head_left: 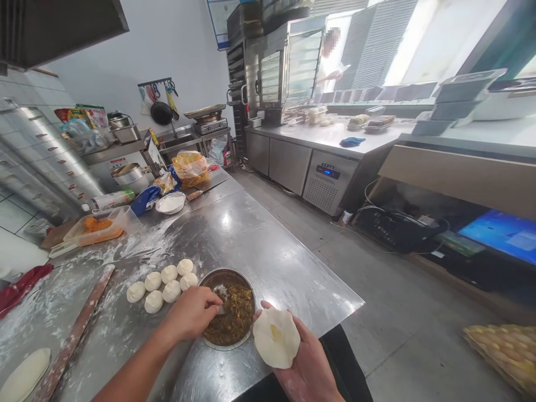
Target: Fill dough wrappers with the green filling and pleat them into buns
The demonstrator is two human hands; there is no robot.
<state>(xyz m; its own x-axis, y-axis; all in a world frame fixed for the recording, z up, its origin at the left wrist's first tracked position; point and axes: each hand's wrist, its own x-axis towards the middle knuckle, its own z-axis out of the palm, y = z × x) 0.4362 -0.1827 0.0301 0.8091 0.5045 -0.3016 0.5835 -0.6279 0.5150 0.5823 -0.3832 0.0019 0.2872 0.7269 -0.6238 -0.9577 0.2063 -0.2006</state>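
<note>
The left hand (191, 314) reaches over the rim of a steel mixing bowl (226, 277), its fingers (211, 304) curled downward into the dark, minced filling (238, 319). A sliver of metal shows beneath them, perhaps a small spoon, but the hand hides too much to tell what, if anything, they grip. The right hand (307, 371) lies palm up just beside the bowl's right side, its fingers (263, 308) spread open and cradling a round, flattened dough wrapper (276, 338) with a small pale mark near its centre. No pinch closes on it; it simply rests there.

The bowl stands close to the bench's near edge, so the filling lies directly below the left fingers, and the wrapper sits to their right, with the right hand nearer the bench's right edge. Left of the bowl, seven round dough balls (161, 286) sit in a loose cluster on the floured steel bench (268, 245). Farther left lie a long wooden rolling pin (73, 335) and an oval piece of dough (25, 375) at the near-left corner.
</note>
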